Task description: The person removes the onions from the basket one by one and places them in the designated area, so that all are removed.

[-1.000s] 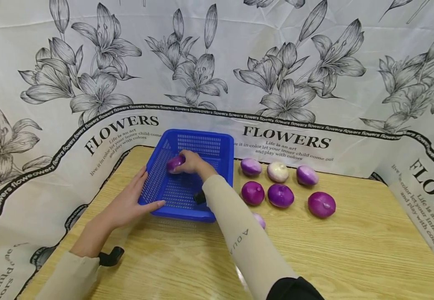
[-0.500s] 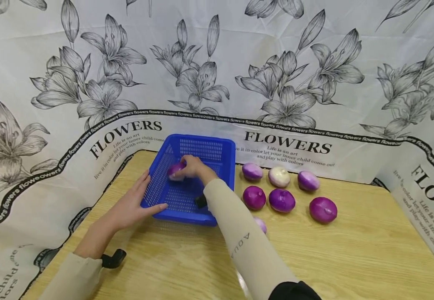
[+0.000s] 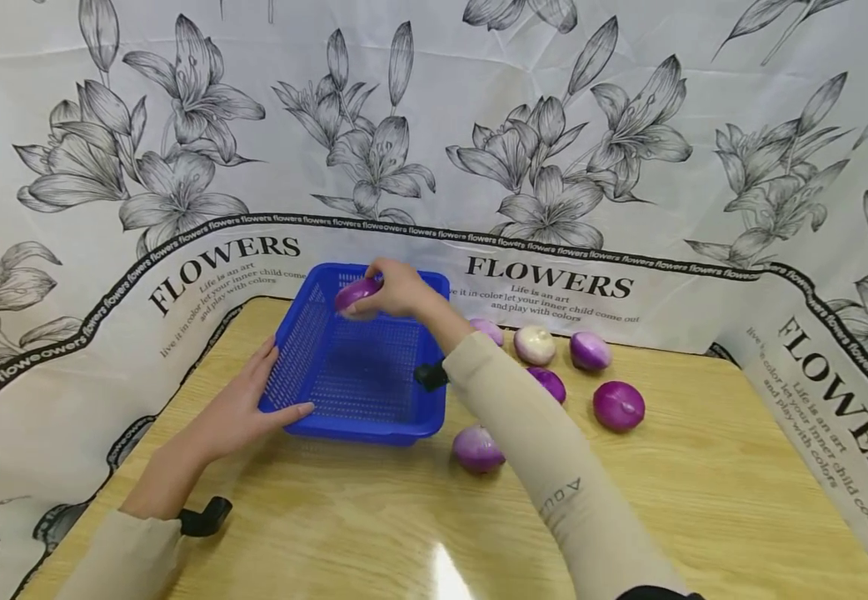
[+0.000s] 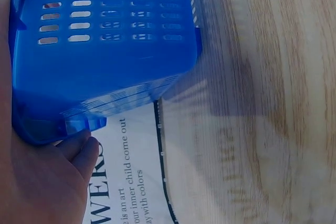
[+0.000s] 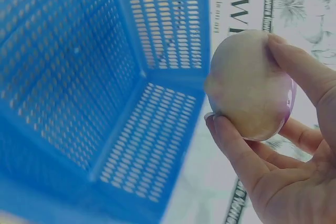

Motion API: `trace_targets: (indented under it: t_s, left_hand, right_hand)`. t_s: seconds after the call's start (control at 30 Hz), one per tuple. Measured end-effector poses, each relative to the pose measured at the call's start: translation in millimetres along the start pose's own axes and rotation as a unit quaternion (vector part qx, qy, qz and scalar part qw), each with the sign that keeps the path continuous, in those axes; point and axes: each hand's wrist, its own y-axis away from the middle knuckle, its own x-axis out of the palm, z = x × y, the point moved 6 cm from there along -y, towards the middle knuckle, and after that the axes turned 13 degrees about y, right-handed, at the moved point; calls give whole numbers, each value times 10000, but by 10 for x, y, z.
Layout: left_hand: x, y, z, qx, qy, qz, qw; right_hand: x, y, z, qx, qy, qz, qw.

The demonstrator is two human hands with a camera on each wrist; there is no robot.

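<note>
A blue perforated plastic basket (image 3: 362,430) stands on the wooden table. My left hand (image 3: 235,410) holds it at the near left corner, thumb along the front rim and the other fingers along the outside of the left wall. In the left wrist view, those fingertips (image 4: 86,153) touch the underside of the rim. Above the back part of the basket, my right hand (image 3: 401,292) grips a peeled purple onion (image 3: 356,294) between thumb and fingers. Its pale side faces the camera in the right wrist view, where the onion (image 5: 249,85) appears beside the basket wall.
Several peeled onions lie right of the basket, among them a white onion (image 3: 535,345), a purple onion (image 3: 619,406) and a pale purple onion (image 3: 477,448) nearest me. My right forearm covers part of the group. A flower-printed cloth (image 3: 554,287) hangs behind the table.
My right hand has raised the purple onion from low inside the basket to around rim height, moving away from me. The left hand keeps its place on the basket. The head view has shifted slightly.
</note>
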Motion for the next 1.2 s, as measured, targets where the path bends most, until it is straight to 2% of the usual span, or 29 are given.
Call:
trace_targets:
  t_s: [0.13,0.33,0.53,0.77,0.97,1.2]
  left_hand:
    - [-23,12,-3,3,-38,-17,10000]
    - [-6,14,-4,-34,-17,-6,10000]
    - [20,42,14,-11,-10,-26,10000]
    - [3,54,-4,-12,-1,-59,10000]
    - [-20,79,-67,20,-35,-61,10000]
    - [7,69,-58,49,-53,-75,9999]
  right_hand:
    - [-180,211,-67,-20,-135,-218,9997]
    - [-272,587,-226,-157,-379,-365,9985]
    - [-227,983,-458,-87,-593,-368,9975]
    - [-98,1348,-707,-141,-820,-504,9953]
    - [-64,1708,-989,150,-807,-536,9952]
    - [-26,2136,-1393,450,-712,-459,9954]
